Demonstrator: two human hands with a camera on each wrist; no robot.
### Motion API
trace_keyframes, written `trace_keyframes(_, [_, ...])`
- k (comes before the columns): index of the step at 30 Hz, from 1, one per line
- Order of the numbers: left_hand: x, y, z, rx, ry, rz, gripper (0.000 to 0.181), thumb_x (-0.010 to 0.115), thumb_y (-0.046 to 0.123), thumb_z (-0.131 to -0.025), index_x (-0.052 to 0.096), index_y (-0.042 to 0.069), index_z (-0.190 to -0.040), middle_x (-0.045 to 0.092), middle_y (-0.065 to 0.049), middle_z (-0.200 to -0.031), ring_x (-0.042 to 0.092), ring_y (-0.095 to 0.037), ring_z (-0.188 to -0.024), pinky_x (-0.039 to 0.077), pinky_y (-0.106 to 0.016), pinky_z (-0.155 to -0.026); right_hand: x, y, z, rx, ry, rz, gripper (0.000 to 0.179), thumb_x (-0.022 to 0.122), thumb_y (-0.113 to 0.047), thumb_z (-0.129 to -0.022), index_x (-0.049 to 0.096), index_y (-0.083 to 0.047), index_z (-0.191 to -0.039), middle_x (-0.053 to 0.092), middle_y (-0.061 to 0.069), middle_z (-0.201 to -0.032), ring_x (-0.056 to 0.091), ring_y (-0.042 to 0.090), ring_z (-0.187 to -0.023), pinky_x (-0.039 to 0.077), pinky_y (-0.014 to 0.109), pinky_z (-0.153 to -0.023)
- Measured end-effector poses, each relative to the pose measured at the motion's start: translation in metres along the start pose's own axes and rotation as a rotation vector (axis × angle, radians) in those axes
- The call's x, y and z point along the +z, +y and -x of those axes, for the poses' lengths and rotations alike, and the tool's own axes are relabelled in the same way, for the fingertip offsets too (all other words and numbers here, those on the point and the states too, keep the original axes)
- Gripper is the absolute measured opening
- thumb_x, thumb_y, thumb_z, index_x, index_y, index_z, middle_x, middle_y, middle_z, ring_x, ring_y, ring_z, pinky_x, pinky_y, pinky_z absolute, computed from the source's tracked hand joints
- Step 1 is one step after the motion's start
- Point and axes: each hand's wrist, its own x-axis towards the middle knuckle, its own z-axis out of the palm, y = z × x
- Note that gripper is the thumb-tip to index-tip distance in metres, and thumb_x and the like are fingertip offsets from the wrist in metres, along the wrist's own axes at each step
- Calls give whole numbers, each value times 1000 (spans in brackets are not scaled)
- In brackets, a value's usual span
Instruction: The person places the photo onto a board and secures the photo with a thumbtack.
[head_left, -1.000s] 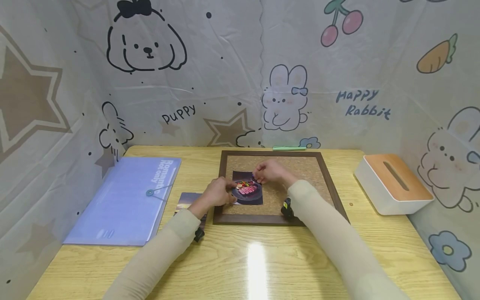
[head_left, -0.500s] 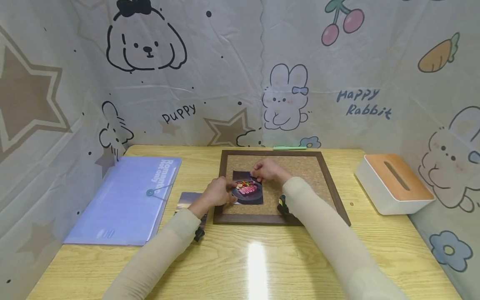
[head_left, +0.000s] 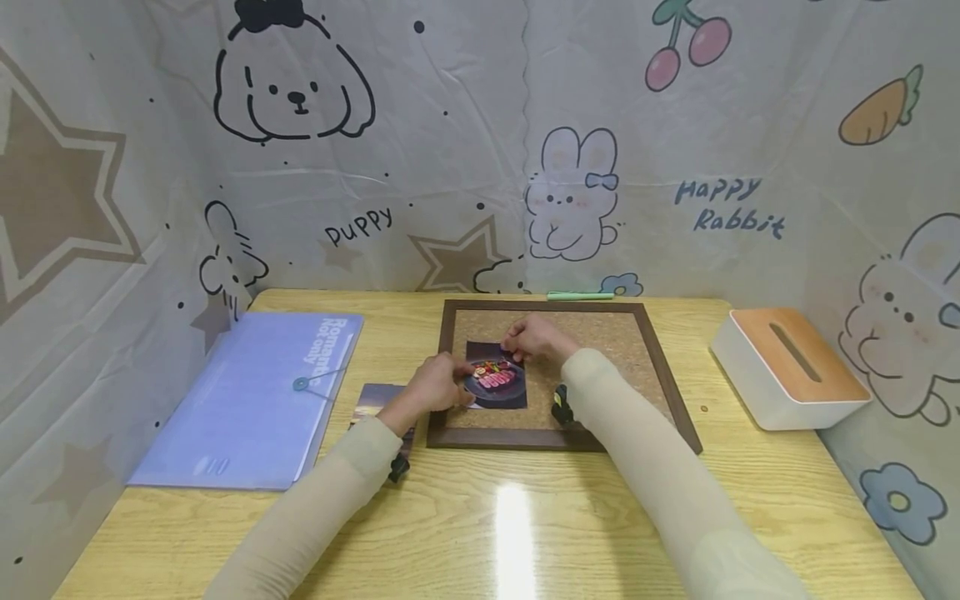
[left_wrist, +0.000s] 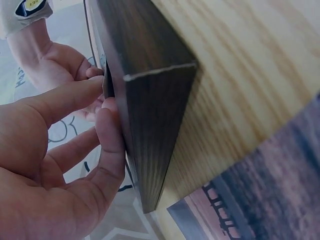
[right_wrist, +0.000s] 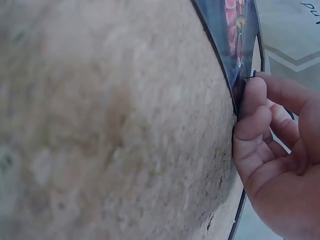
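A photo of a plate of sliced meat [head_left: 495, 387] lies on the left part of a cork board [head_left: 592, 367] with a dark wooden frame. My left hand [head_left: 437, 383] pinches the photo's left edge between thumb and fingers; in the left wrist view, that hand [left_wrist: 75, 145] reaches over the frame's side. At the photo's upper right corner, my right hand [head_left: 536, 337] pinches a small pushpin. The right wrist view shows the blue head of the pushpin [right_wrist: 255, 73] at the fingertips, its thin needle pointing at the photo's corner.
A second photo [head_left: 370, 402] lies on the table, partly under my left forearm. To the left is a blue document folder [head_left: 240, 408] with a string closure. A tissue box [head_left: 787, 358] stands at right. Behind the board lies a green pen-like stick [head_left: 581, 296].
My right hand has shifted slightly left along the photo's upper right corner, and its wrist has swung left. The left hand and the photo stay in place.
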Motion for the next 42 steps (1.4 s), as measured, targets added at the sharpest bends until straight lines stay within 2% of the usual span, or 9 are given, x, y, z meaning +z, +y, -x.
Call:
trace_keyframes(5, [0, 0, -1, 10, 8, -16, 46, 86, 15, -77, 72, 8, -121, 70, -11, -114, 61, -26, -107, 49, -44, -98, -1, -2, -1, 2, -14, -33, 15, 64, -12, -97, 71, -1, -102, 64, 0, -71, 59, 8, -62, 48, 19, -56])
trace_keyframes(13, [-1, -1, -1, 4, 8, -19, 45, 85, 15, -77, 73, 8, -120, 69, -10, -113, 60, -25, -104, 49, -43, -97, -2, -2, -2, 14, 3, 10, 12, 65, -13, -96, 72, -4, -99, 66, 2, -72, 61, 9, -62, 53, 21, -57])
trace_keyframes(18, [-1, -1, -1, 5, 11, -16, 45, 85, 14, -77, 73, 7, -120, 70, -11, -111, 60, -25, -103, 50, -43, -96, -1, -2, -3, 29, 6, 2, 10, 67, -14, -95, 71, -5, -97, 67, 2, -73, 62, 9, -62, 53, 21, -57])
trace_keyframes(30, [0, 0, 0, 12, 16, -27, 45, 85, 15, -77, 73, 8, -120, 69, -11, -111, 60, -26, -103, 50, -43, -96, 0, -2, -4, 3, 13, 33, 9, 66, -12, -94, 70, -4, -95, 64, 1, -68, 60, 9, -60, 51, 20, -54])
trace_keyframes(37, [1, 1, -1, 26, 28, -33, 45, 86, 15, -76, 73, 8, -119, 70, -11, -110, 60, -25, -102, 50, -43, -95, -4, -2, -2, 17, -24, -3, 13, 62, -13, -97, 69, -3, -102, 65, 2, -75, 61, 10, -64, 52, 21, -58])
trace_keyframes(42, [1, 0, 0, 21, 29, -31, 46, 86, 16, -76, 73, 7, -120, 70, -12, -112, 60, -27, -104, 50, -43, -96, -5, -3, 1, -4, -34, 15, 14, 59, -13, -99, 68, -4, -105, 66, 5, -86, 62, 11, -68, 53, 22, -61])
